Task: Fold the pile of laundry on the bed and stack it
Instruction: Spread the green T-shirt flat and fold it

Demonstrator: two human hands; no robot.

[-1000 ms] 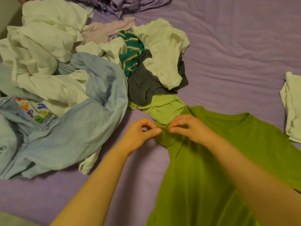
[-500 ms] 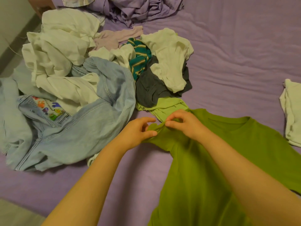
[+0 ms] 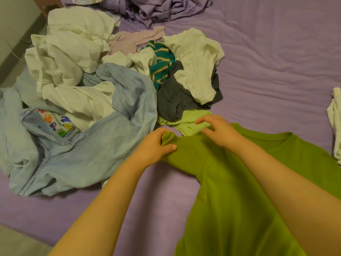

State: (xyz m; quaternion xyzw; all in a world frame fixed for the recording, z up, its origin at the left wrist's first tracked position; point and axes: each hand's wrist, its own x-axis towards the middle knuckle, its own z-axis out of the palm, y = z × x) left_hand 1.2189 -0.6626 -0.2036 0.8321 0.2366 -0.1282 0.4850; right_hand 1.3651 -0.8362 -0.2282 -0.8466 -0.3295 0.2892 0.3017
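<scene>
The bed [image 3: 276, 71] fills my view, its purple sheet bare and rumpled beyond and to the right of my hands; the unfolded pile of laundry [image 3: 103, 85] lies heaped to their left and ahead, the pale jeans [image 3: 103, 150] nearest my left wrist; that pile looks untouched, so most of the task is, I judge, still to do. The green T-shirt [image 3: 239, 191] lies flat beneath my forearms, collar to the right of my right hand. A second ago both hands pinched its sleeve close together; now they have drawn apart and the bunched sleeve has spread out toward the jeans, so I take it I am flattening the shirt before the first fold. My left hand [image 3: 156, 146] grips the sleeve's tip, fingers curled over the cloth and thumb pressed on top; my right hand [image 3: 219, 132] rests on the shoulder, fingers loosely arched and pinching nothing. The sleeve ends just beside the jeans and a light green garment [image 3: 186, 121], so leftward room is tight; a small white bundle [image 3: 335, 115] sits at the far right edge.
</scene>
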